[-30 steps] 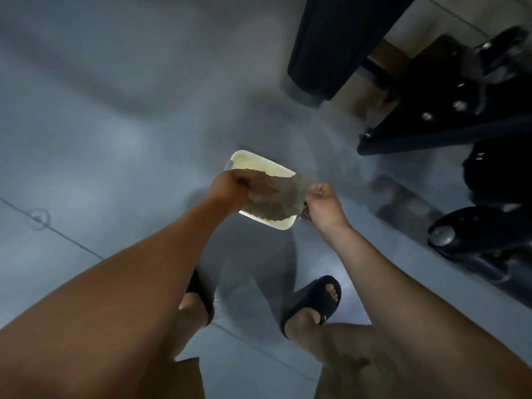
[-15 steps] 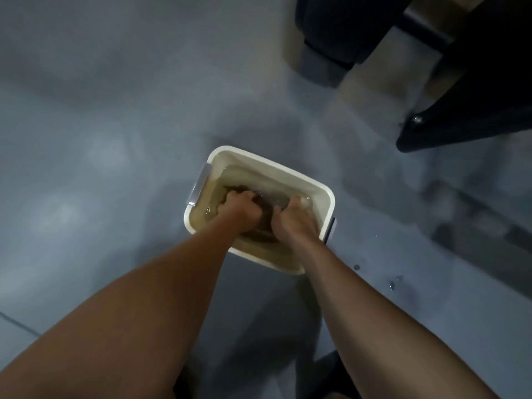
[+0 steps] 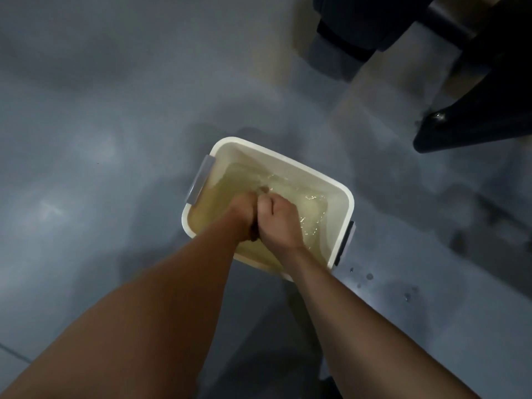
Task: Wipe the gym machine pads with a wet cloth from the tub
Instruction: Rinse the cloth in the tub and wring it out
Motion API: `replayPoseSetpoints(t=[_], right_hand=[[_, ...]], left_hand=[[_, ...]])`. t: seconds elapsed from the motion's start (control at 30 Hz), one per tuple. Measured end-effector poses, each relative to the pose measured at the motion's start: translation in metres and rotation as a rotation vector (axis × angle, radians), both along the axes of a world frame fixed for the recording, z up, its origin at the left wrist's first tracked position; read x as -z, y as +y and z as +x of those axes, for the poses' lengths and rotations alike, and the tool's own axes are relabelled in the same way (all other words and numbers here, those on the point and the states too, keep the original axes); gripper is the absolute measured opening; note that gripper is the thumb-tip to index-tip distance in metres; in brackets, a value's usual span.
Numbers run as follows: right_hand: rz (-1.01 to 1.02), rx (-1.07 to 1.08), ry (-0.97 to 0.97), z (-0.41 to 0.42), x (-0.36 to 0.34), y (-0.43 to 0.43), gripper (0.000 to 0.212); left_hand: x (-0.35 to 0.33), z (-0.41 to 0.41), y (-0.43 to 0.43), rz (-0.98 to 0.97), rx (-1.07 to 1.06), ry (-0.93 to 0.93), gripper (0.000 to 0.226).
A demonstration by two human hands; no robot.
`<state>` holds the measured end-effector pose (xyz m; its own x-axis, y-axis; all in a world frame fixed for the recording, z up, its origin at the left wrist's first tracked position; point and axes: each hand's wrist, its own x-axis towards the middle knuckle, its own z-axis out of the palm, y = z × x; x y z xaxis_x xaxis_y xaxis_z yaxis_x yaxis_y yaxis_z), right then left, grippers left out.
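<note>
At the far left lay a glossy grey-blue floor [image 3: 86, 168], dimly lit and showing pale patches of reflected light, with a thin seam crossing its lower left corner. Right of that stood a white rectangular tub [image 3: 282, 155], set at a slant to the view and holding murky yellowish water [image 3: 239, 177] that rippled around the wrists. A grey handle [image 3: 201, 180] was fixed to the tub's left side. The person's bare left forearm reached in from the lower left, and the left hand [image 3: 243, 208] sat above the middle of the tub, balled into a fist. It was pressed knuckle to knuckle against the right hand [image 3: 277, 223], whose fingers [image 3: 273, 203] were curled tight as well. Between the two fists was the cloth [image 3: 254, 237], gripped by both hands and almost wholly hidden; only a dark brown strip showed where the wrists met, and a small tuft poked out beyond the knuckles. Whether the cloth was dipped in the water or held just over it could not be told. A second grey handle [image 3: 347, 241] sat on the tub's right side. Just beyond it, a few water drops [image 3: 369, 276] dotted the floor. In the upper right corner, well apart from the tub, stood the black frame of a gym machine [image 3: 466, 131], its foot on the floor, with a dark pad [image 3: 354, 21] at the top edge beside it.
</note>
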<state>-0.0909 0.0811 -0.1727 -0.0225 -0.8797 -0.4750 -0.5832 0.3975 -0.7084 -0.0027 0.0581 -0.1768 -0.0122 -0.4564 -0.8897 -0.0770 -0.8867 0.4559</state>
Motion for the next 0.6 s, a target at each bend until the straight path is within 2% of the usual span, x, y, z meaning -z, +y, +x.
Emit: replayPoseSetpoints(t=[0.07,0.13,0.2,0.23,0.3,0.33,0.4,0.47,0.5,0.6], right_hand=[[0.002,-0.021,0.171,-0.007,0.010,-0.010,0.038],[0.041,0.067,0.302,-0.014,0.019,-0.015,0.043],[0.191,0.195,0.335,-0.015,0.024,-0.013,0.054],[0.285,0.214,0.328,-0.013,0.026,-0.011,0.056],[0.394,0.142,0.240,-0.010,0.026,-0.010,0.048],[0.366,0.112,0.156,-0.009,0.023,-0.009,0.046],[0.241,0.095,-0.024,-0.006,0.012,-0.006,0.045],[0.066,0.061,-0.122,-0.004,0.000,-0.001,0.040],[-0.027,-0.007,-0.107,-0.002,-0.004,0.001,0.037],[-0.185,-0.244,0.124,-0.005,-0.001,-0.001,0.035]], left_hand=[[0.000,-0.002,0.001,0.006,0.031,0.015,0.034],[0.008,-0.001,-0.003,-0.020,0.042,-0.038,0.036],[0.019,0.004,-0.007,-0.073,0.126,-0.159,0.029],[0.025,0.004,-0.007,-0.078,0.084,-0.170,0.033],[0.017,0.003,-0.006,-0.004,-0.080,-0.028,0.032],[0.016,0.003,-0.004,0.025,-0.116,0.020,0.029],[0.014,0.002,0.001,-0.068,0.085,0.026,0.016],[0.014,0.006,0.000,-0.079,0.066,0.025,0.018],[0.014,0.010,-0.002,-0.111,0.041,0.022,0.022],[0.008,0.012,-0.001,-0.117,-0.064,0.049,0.030]])
